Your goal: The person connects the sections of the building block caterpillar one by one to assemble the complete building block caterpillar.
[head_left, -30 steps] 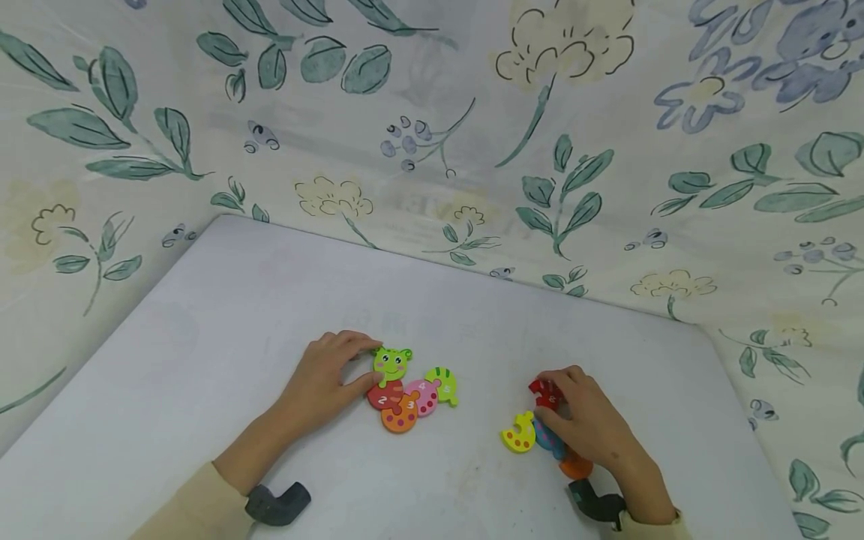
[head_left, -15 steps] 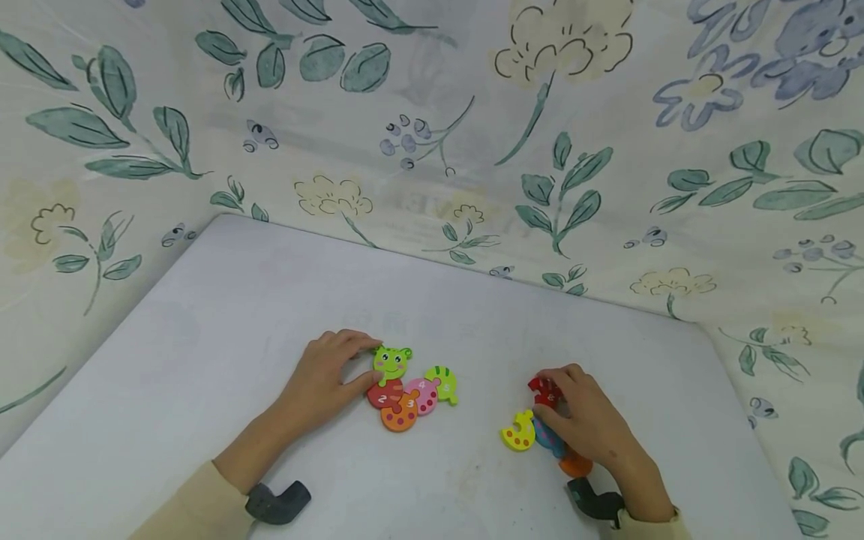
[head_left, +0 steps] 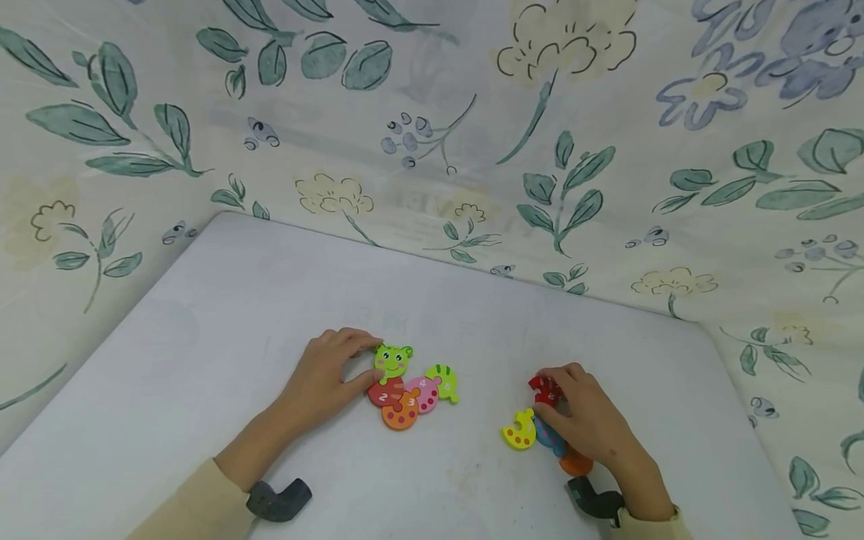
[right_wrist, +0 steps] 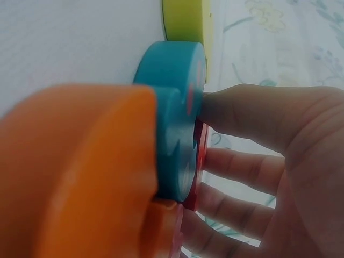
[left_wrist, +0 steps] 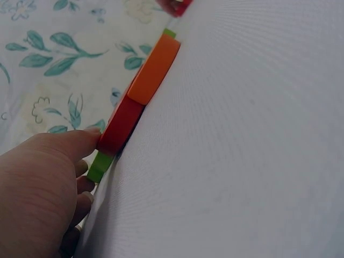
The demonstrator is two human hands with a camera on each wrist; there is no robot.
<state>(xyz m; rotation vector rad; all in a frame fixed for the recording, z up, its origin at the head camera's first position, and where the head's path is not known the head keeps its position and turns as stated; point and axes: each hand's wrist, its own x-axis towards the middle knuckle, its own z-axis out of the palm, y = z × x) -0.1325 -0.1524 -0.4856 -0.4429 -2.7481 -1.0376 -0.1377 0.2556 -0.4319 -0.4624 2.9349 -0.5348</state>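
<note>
Left hand [head_left: 325, 373] pinches a smooth, round-faced green puzzle head [head_left: 394, 360]; right hand [head_left: 582, 412] grips a notched red piece [head_left: 544, 391].

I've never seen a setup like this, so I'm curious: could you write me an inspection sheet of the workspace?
Surface: white tabletop, faintly smudged.
Job's things: joined caterpillar puzzle with green head; yellow piece, blue piece, red piece and orange piece to the right.
Clutter: nothing seen.
Hands: left hand grips the green head; right hand holds the red piece; dark curved part at each wrist.
Cables: nothing seen.
Surroundings: floral backdrop.
</note>
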